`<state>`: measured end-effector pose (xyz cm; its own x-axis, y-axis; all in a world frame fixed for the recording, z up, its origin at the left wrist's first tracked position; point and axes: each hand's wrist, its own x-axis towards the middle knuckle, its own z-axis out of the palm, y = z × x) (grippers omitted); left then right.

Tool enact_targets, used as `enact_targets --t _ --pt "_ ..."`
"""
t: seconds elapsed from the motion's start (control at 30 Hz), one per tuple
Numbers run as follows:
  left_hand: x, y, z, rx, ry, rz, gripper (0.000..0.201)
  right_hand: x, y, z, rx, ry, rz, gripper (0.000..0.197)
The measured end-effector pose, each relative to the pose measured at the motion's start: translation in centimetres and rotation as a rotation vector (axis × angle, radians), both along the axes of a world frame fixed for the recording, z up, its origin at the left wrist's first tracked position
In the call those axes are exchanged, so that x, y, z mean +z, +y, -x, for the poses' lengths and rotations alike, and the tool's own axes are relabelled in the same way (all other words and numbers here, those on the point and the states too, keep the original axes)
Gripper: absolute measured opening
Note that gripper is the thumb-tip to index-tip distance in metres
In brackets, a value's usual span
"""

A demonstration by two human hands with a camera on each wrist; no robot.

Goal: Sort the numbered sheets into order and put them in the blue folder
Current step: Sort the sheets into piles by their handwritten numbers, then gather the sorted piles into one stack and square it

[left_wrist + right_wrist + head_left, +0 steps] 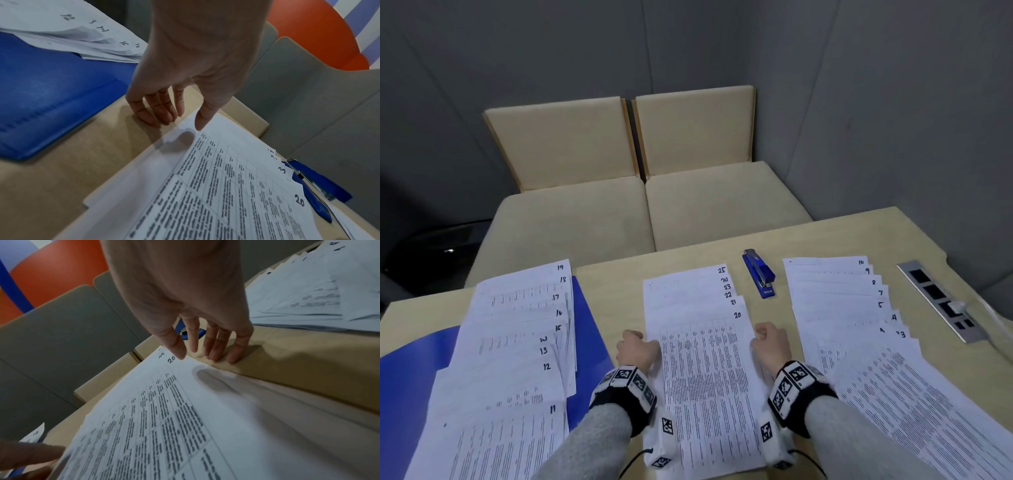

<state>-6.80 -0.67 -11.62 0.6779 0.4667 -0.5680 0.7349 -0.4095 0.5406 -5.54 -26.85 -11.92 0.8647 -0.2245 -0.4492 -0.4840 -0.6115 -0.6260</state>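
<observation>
Three fans of numbered sheets lie on the table. Sheets 11 to 19 (517,342) (72,24) lie on the open blue folder (589,329) (51,89) at the left. Sheets 20 to 25 (705,359) (226,186) (185,418) are in the middle, with 20 on top. The low numbers up to 10 (859,308) (318,288) are fanned at the right. My left hand (638,346) (180,121) stands at the middle fan's left edge, thumb on sheet 20, fingertips on the table beside it. My right hand (770,339) (197,353) mirrors it at the right edge.
A blue stapler (758,274) (316,186) (200,333) lies between the middle and right fans. A metal socket strip (941,301) with a white plug sits in the table (619,281) at the far right. A beige bench (654,205) stands behind the table.
</observation>
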Motion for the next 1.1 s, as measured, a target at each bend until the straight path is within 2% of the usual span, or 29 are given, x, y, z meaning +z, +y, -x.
enact_targets --t 0.17,0.37,0.5,0.67,0.77,0.93,1.0,1.1 --pt "-0.1 -0.1 -0.5 -0.017 0.004 -0.019 0.052 0.5 0.7 -1.5 0.112 -0.002 0.043 0.042" --pt "-0.3 -0.2 -1.5 0.013 0.011 0.005 0.05 0.7 1.8 -3.5 0.097 0.022 0.011 0.044" --pt "-0.5 -0.3 -2.1 0.048 0.023 -0.006 0.049 0.3 2.3 -4.3 0.048 0.041 0.058 0.043" --pt "-0.2 -1.6 -2.8 -0.007 0.112 -0.148 0.056 0.1 3.3 -4.8 -0.047 0.097 0.092 0.042" --pt "-0.2 -1.9 -3.1 -0.026 0.153 -0.206 0.059 0.1 3.9 -5.0 -0.07 0.149 0.134 0.048" --pt "0.3 -1.8 -3.2 -0.086 0.255 -0.188 0.047 0.7 4.0 -5.0 0.013 0.266 0.199 0.038" --pt "0.6 -2.0 -3.0 -0.091 0.275 -0.187 0.044 0.7 4.2 -4.8 0.009 0.275 0.164 0.036" --pt "0.8 -2.4 -2.5 -0.049 0.154 -0.081 0.041 1.0 4.6 -4.1 -0.024 0.165 -0.029 0.035"
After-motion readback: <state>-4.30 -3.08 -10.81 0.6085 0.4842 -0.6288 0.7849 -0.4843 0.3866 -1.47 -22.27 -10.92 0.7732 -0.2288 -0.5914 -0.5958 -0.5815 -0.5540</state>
